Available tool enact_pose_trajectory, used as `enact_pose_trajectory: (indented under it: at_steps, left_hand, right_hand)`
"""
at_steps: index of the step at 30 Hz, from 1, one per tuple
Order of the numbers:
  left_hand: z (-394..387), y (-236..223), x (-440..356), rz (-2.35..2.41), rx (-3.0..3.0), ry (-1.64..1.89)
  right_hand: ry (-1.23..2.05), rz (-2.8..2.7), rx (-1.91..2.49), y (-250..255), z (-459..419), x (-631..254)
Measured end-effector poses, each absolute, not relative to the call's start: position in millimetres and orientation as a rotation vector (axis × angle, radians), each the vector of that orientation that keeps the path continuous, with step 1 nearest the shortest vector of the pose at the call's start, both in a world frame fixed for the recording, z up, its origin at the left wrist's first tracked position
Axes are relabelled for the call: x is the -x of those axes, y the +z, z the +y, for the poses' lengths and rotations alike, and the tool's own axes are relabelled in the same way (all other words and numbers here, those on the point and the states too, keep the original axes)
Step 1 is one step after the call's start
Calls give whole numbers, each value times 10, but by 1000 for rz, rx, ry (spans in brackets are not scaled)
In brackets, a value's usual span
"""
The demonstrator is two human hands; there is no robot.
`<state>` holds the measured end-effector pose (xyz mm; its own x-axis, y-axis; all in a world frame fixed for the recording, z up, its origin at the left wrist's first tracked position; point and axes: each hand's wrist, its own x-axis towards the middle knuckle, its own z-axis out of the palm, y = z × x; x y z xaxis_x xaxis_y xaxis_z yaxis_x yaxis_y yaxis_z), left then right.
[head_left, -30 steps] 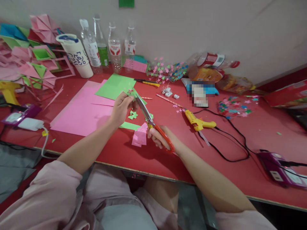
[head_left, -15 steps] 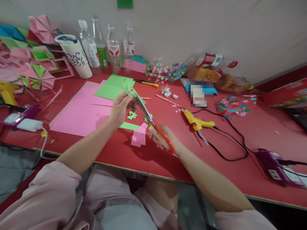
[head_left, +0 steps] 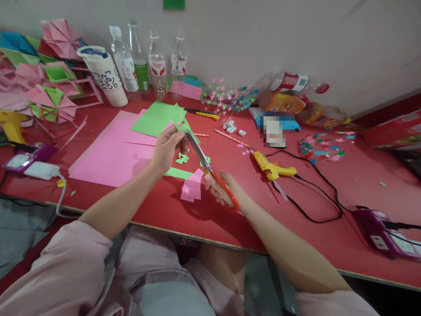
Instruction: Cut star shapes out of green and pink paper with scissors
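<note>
My right hand point(head_left: 219, 188) is closed round the orange handles of a pair of scissors point(head_left: 199, 151). Their metal blades point up and left, nearly together, with the tips beside my left fingers. My left hand point(head_left: 167, 147) pinches a small green paper piece point(head_left: 181, 126), which is partly hidden and blends with the green sheet point(head_left: 158, 116) behind. Under the hands lie several small green paper stars point(head_left: 182, 157), a green strip point(head_left: 177, 173) and pink paper pieces point(head_left: 191, 188). A large pink sheet point(head_left: 101, 149) spreads beneath my left forearm.
A yellow glue gun point(head_left: 272, 166) with a black cord lies at right, near a purple power strip point(head_left: 378, 232). Bottles point(head_left: 158, 68) and a white cup point(head_left: 105, 77) stand along the wall. Folded paper shapes point(head_left: 49, 96) pile up at left. A yellow cutter point(head_left: 205, 114) lies behind the hands.
My left fingers have shifted slightly, and the green paper in them shows less than before. The scissors stay in my right hand at nearly the same place. The view has moved a little.
</note>
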<state>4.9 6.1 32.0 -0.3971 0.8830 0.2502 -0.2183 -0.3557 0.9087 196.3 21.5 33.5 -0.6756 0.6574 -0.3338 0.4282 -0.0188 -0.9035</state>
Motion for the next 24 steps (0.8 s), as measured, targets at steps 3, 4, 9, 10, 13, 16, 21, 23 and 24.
enact_pose_trajectory:
  at_steps: [3, 4, 9, 10, 13, 16, 21, 23, 24]
  left_hand:
    - [65, 312, -52, 1051, -994, 1843]
    - [65, 310, -55, 1042, -990, 1842]
    - [66, 302, -55, 1033, -996, 1845]
    - [67, 300, -53, 1038, -997, 1842]
    - [68, 298, -43, 1059, -998, 1829]
    - [69, 299, -37, 1070, -1009, 1827]
    - [61, 305, -39, 1091, -1047, 1840]
    - [55, 310, -39, 1121, -1044, 1839]
    - [52, 313, -39, 1137, -1038, 1837]
  right_hand:
    - [1770, -2098, 1134, 306, 230, -1970]
    - [1771, -2113, 1111, 295, 236, -1976]
    - [1795, -2137, 1038, 256, 260, -2007]
    - [1803, -2136, 1028, 253, 264, -2011]
    - [1864, -2131, 962, 257, 271, -2016]
    - [1858, -2128, 964, 264, 269, -2012]
    - [1771, -2121, 1097, 264, 266, -1995]
    - [1768, -2127, 1111, 265, 271, -1994]
    - [1768, -2130, 1111, 267, 273, -1994]
